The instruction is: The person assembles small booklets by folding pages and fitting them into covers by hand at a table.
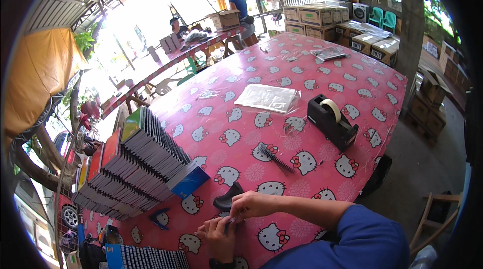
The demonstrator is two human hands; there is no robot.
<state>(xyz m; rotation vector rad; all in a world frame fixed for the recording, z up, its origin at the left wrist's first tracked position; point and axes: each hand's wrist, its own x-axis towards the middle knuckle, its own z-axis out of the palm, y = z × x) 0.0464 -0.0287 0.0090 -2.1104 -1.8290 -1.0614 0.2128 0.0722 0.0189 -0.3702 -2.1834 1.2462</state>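
Our right hand [246,204] and left hand [218,235] pinch a small piece [232,220] (too hidden to identify). At left, the stacked notebooks [153,145] look bound; farther off, a black coil [276,160] seems unused.

Glossy plastic tablecloth [254,161]; matt cardboard boxes [316,16].

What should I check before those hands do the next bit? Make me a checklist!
1. Left hand and right hand close together: ok.
2. What they are holding: cannot tell, too small and partly hidden.
3. Space around the right hand clear: not ok, a dark curved piece lies right beside it.
4. Black coil away from the hands: ok.
5. Tape roll in the black dispenser: ok.
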